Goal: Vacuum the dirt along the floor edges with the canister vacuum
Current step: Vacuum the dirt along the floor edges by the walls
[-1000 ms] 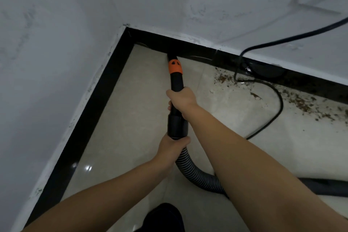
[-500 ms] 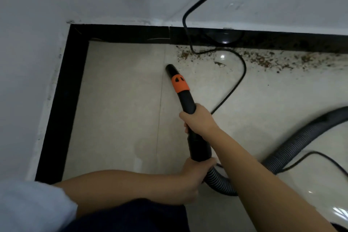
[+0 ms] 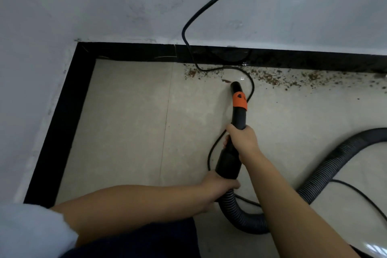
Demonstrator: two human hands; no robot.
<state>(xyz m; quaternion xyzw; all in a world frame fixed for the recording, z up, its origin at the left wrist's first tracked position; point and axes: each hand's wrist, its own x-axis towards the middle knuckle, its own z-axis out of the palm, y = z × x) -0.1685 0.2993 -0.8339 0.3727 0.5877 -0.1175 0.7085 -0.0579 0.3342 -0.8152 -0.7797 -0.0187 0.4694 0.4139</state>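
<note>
Gripping the black vacuum wand (image 3: pixel 238 115) with both hands, the person is pointing it away from the body toward the far wall. The right hand (image 3: pixel 244 142) is wrapping round the tube higher up, nearer the nozzle, while the left hand (image 3: pixel 217 185) is clutching the lower end where the ribbed hose (image 3: pixel 326 174) is joining it and curving off to the right. The wand's long axis is running almost straight ahead, leaning slightly left at the tip, and the nozzle tip (image 3: pixel 235 85) is sitting just short of the black baseboard (image 3: pixel 129 51). The dirt (image 3: pixel 270 78) is lying in a band along that baseboard, starting just left of the tip and stretching well off to the right. The power cord (image 3: pixel 189 48) is hanging down the wall and looping on the floor right beside the nozzle. To my eye, the coming sweep is going to be rightward along the edge, led by the right hand, with that cord loop in the way.
</note>
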